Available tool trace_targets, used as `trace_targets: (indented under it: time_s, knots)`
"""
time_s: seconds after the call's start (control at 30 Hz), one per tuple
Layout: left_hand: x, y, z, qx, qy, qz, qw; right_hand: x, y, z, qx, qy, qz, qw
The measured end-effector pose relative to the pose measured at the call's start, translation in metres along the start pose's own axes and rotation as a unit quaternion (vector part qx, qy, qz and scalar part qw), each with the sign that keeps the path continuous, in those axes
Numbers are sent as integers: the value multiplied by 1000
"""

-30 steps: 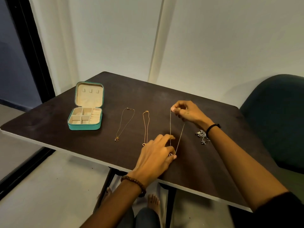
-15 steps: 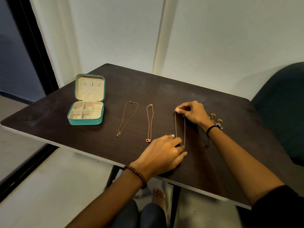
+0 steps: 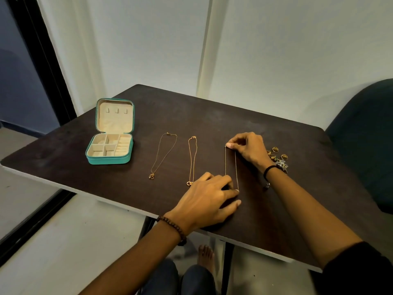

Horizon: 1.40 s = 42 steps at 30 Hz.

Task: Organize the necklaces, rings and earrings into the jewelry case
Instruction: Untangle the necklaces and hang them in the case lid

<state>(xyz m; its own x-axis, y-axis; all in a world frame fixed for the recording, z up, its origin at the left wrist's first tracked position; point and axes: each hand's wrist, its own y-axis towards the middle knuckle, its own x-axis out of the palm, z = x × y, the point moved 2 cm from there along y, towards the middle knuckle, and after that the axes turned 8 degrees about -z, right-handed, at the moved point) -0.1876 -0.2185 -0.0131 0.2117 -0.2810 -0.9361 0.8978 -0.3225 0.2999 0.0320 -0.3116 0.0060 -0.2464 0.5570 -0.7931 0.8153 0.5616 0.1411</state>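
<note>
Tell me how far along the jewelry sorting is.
Nothing is stored: the open jewelry case is empty. Two necklaces lie on the table. In hand: a third necklace, its far end pinched by the right hand, its near end by the left hand. Left: all three, plus the rings and silvery cluster by the right wrist.

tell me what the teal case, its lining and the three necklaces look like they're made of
Jewelry case: teal shell, smooth and matte with rounded corners, probably faux leather, though it could be fabric. Its lining: cream, soft and velvet-like, with no shine. Left necklace, middle necklace and third necklace: fine gold-coloured metal chains that glint. Whether they are plated or solid cannot be told.
</note>
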Motion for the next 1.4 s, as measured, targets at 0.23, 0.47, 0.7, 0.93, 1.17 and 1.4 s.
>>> trace_targets:
  time_s: [0.23, 0.47, 0.7, 0.93, 1.17, 1.4]
  knots:
    - [1, 0, -1, 2, -4, -5, 1000, -3, 2, -1, -12, -17, -8, 1000]
    - [4, 2, -3, 10, -9, -24, 1000, -8, 1, -1, -22, -43, -9, 999]
    - [7, 4, -4, 26, -9, -16, 999, -6, 0, 1, -23, -64, -13, 998]
    - [7, 2, -4, 27, -2, 13, 1000, -10, -3, -2, -25, -110, -35, 993]
    - [1, -1, -3, -9, 13, 73, 997, -8, -11, -9, 0, -136, -13, 991]
    - [-13, -19, -11, -64, 29, 116, 991, 3, -14, -44, -47, -141, -15, 989]
